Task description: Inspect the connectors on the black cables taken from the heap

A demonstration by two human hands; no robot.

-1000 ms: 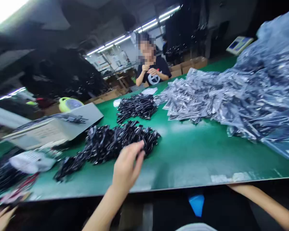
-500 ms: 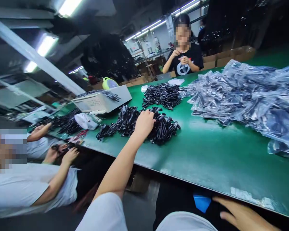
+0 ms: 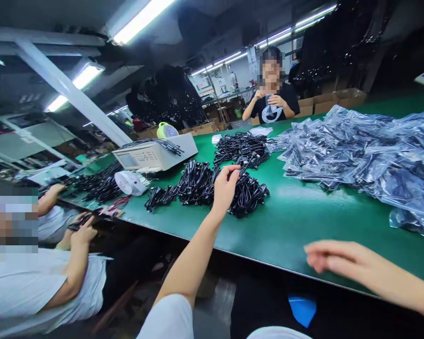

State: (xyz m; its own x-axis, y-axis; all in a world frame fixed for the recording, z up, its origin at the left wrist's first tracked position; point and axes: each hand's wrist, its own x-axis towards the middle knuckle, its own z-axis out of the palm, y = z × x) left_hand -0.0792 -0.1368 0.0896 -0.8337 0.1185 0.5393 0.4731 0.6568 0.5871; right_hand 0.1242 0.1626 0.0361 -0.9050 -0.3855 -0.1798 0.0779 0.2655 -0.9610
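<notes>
Head view: the left hand (image 3: 225,186) pinches a cable from the black cable pile (image 3: 205,186) mid-table (image 3: 304,221); the right hand (image 3: 334,259) hovers, fingers loosely apart, over the near edge.

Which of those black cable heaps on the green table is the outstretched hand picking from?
The left hand pinches a cable from the nearest heap, in front of the grey machine; the farther heap lies untouched.

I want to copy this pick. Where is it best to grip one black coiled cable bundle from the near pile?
Probably pinch a loop on top of the near pile of black coiled cable bundles, coming from above, as the left hand does: the bundles lie tangled on the green table.
</notes>
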